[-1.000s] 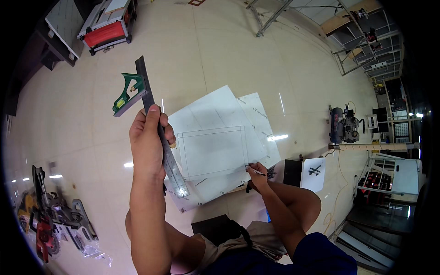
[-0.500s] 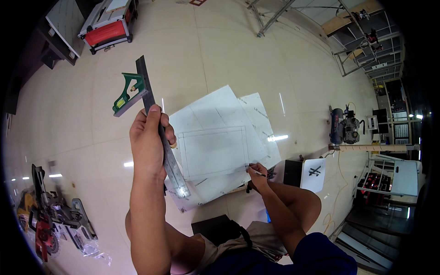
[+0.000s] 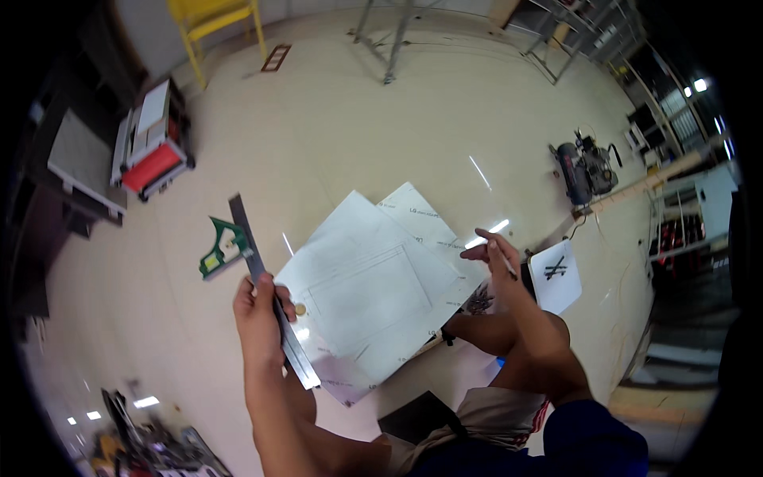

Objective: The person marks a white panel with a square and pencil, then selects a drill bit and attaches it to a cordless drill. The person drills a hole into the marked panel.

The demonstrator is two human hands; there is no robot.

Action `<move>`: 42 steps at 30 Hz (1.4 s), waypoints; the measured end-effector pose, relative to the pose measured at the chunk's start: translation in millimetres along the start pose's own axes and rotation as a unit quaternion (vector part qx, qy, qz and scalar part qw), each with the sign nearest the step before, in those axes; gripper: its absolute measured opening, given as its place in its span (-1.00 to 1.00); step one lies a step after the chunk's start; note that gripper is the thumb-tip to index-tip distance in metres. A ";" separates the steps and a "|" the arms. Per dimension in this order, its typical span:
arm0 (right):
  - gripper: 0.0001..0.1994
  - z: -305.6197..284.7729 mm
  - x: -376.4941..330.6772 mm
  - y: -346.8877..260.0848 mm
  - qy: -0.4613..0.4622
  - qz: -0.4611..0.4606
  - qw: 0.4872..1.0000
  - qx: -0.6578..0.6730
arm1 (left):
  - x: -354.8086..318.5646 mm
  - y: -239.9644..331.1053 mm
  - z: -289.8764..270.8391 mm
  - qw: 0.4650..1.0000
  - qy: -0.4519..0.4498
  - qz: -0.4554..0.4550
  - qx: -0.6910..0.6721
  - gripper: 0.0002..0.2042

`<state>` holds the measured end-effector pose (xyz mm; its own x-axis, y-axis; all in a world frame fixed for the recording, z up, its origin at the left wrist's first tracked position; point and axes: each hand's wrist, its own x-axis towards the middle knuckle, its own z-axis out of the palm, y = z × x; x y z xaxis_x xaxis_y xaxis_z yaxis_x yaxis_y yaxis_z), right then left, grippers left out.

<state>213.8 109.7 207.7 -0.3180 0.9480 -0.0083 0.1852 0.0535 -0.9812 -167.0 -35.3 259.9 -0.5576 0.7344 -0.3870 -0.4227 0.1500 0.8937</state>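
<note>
My left hand [image 3: 258, 312] is wrapped round the steel blade of a combination square [image 3: 247, 230], whose green head sticks out to the left near the far end. The square is tilted along the left edge of a white sheet [image 3: 373, 246] with a pencilled double-lined rectangle on it. A small round gold-coloured thing [image 3: 300, 310] shows by my left fingers. Over the right edge of the printed white board [image 3: 445, 230] under the sheet, my right hand [image 3: 499, 256] is raised, fingers stretched forward, with a slim pen or pencil [image 3: 511, 271] tucked in it.
To the right stands a small white-topped stand [image 3: 556, 278] with dark pieces on it. Farther back is an air compressor [image 3: 586, 167]. A red-fronted table saw [image 3: 152, 143] and a yellow metal frame [image 3: 218, 24] stand at the far left. Power tools [image 3: 151, 445] lie at the near left.
My right hand has lifted off the sheet's near right corner and moved right and away, fingers now extended. The view has turned and shifted. My left hand keeps hold of the square.
</note>
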 end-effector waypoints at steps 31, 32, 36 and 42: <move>-0.66 123.2 -8.9 -79.7 -0.103 -0.289 0.929 0.205 | 191.0 -206.4 92.5 0.545 -0.329 0.181 0.749 -0.82; -0.65 117.9 -5.2 -79.3 -0.112 -0.293 0.924 0.219 | 200.1 -211.5 87.4 0.514 -0.317 0.209 0.769 -0.82; -0.71 109.0 11.5 -74.8 -0.142 -0.241 0.945 0.171 | 184.7 -195.5 77.1 0.509 -0.278 0.252 0.775 -0.83; -0.37 -23.7 43.6 -43.7 -0.006 -0.143 0.932 0.333 | 111.7 -168.9 73.6 0.627 -0.311 0.222 0.679 -0.82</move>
<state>213.8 156.1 254.8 -0.2762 0.9215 0.2729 -0.5262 0.0926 -0.8453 -105.3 70.1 82.4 0.1591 0.9561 -0.2459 0.9090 -0.0448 0.4143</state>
